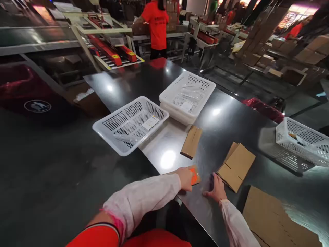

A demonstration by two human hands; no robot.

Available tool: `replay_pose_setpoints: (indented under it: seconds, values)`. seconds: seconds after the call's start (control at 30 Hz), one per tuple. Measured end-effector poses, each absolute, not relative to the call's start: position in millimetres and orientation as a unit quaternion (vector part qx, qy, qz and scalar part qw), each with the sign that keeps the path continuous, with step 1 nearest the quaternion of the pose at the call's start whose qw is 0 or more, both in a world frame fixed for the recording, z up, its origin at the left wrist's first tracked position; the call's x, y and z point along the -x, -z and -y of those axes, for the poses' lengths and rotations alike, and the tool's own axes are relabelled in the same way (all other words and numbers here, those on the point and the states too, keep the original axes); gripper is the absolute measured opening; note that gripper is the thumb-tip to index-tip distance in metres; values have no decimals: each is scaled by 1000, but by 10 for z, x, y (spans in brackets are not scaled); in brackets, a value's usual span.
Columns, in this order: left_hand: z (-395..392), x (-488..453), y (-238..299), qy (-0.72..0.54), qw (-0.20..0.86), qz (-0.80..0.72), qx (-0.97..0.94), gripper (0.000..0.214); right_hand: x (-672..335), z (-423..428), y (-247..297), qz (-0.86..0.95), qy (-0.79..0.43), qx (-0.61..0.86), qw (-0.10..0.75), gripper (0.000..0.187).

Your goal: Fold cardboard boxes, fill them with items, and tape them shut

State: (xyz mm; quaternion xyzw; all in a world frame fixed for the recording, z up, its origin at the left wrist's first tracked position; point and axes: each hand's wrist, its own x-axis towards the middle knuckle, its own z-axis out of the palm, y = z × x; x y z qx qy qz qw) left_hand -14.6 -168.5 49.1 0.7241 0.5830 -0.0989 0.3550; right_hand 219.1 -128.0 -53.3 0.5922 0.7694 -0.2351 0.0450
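My left hand [185,178] is closed on a narrow flat cardboard piece [197,178] with an orange patch, near the table's front edge; the palm hides part of it. My right hand [218,188] rests low over the metal table with thumb and fingers apart, holding nothing. Just beyond its fingers lies a small stack of folded cardboard [238,164]. Another narrow cardboard piece [191,141] lies farther up the table, apart from both hands.
A white perforated basket [105,125] juts over the table's left edge, with a clear bag and label inside. Stacked white baskets [177,116] stand beside it. Larger cardboard sheets [275,219] lie at right, near another basket [290,135]. A person [156,27] stands beyond the table.
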Motion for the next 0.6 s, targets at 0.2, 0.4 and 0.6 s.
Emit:
replay_pose_setpoints:
  seconds: [0.2, 0.4, 0.6]
  values:
    - [1711, 131, -457, 105, 329, -580, -738, 53, -1481, 885, 487, -906, 224, -303, 193, 117]
    - [2635, 1120, -439, 165, 325, -599, -713, 65, -1413, 789, 601, -921, 230, -270, 161, 100]
    - [3283, 1511, -95, 151, 353, -645, -660, 69, -1303, 815, 614, -920, 230, -269, 170, 100]
